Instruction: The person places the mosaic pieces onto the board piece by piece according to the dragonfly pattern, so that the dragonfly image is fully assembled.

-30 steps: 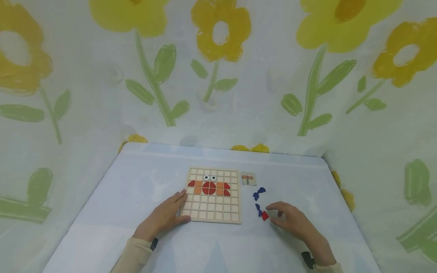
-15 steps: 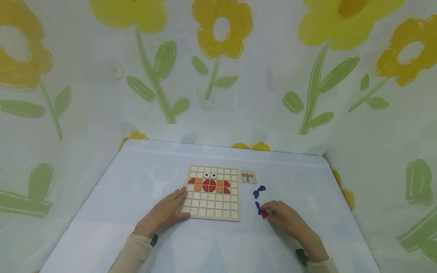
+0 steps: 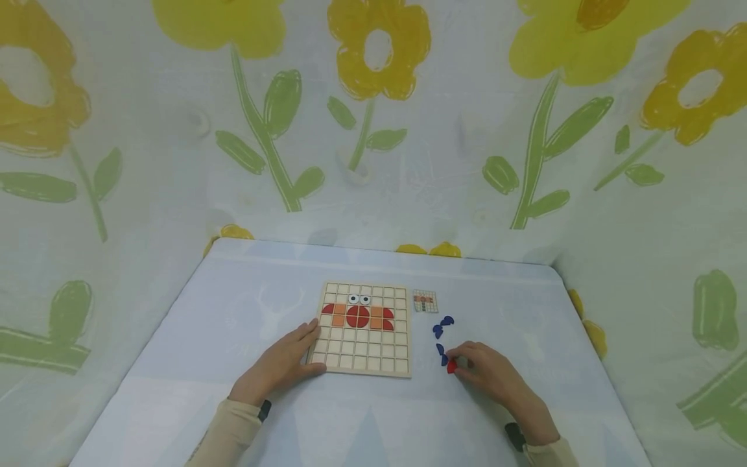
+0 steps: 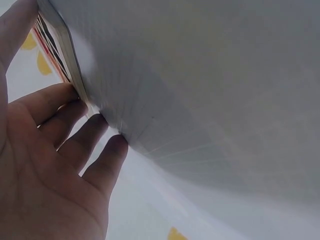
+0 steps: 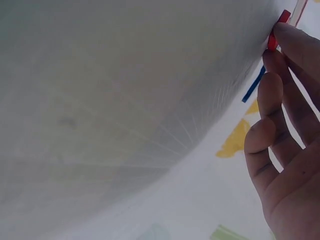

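A square wooden grid board lies on the table, with red, orange and eye-marked tiles set in its upper half. My left hand rests against the board's left side, its fingertips touching the edge and the thumb at the near corner. In the left wrist view the fingers press along the board's rim. To the right of the board, my right hand pinches a red quarter-circle tile between thumb and forefinger. The right wrist view shows the red tile at the fingertips, close to a blue tile.
Several dark blue tiles lie loose between the board and my right hand. Behind them sits a small pattern card near the board's upper right corner. White cloth printed with yellow flowers surrounds the pale table.
My right hand has moved slightly left to the red tile, and its thumb and forefinger have closed on it. The left hand stays against the board.
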The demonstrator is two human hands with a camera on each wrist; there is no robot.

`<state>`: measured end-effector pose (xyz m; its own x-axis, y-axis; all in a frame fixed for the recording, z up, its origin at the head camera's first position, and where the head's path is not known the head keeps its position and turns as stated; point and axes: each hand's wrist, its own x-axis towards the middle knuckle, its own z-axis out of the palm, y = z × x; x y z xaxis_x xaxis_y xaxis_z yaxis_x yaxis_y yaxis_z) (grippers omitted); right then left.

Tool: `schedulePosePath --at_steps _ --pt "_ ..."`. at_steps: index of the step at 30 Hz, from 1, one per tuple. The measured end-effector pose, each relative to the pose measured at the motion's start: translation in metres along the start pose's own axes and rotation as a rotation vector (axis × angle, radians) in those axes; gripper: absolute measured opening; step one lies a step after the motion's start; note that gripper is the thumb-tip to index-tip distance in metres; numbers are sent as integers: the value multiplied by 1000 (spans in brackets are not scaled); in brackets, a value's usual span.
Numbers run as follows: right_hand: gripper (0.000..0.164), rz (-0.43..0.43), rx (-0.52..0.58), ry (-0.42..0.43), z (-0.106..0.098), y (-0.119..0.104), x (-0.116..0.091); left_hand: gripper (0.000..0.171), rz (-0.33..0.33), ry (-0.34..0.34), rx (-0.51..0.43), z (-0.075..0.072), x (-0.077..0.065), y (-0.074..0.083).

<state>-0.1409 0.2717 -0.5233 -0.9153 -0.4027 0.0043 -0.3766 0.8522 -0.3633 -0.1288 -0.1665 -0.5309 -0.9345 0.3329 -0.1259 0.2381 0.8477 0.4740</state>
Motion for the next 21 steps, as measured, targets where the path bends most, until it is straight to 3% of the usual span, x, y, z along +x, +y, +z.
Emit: schedulePosePath --at_steps 10,21 --pt "27 82 -20 -11 -1 -2 -1 89 -27 -3 16 1 1 3" --pt "28 67 -56 -27 -2 1 -3 89 -1 -8 5 -3 -1 3"
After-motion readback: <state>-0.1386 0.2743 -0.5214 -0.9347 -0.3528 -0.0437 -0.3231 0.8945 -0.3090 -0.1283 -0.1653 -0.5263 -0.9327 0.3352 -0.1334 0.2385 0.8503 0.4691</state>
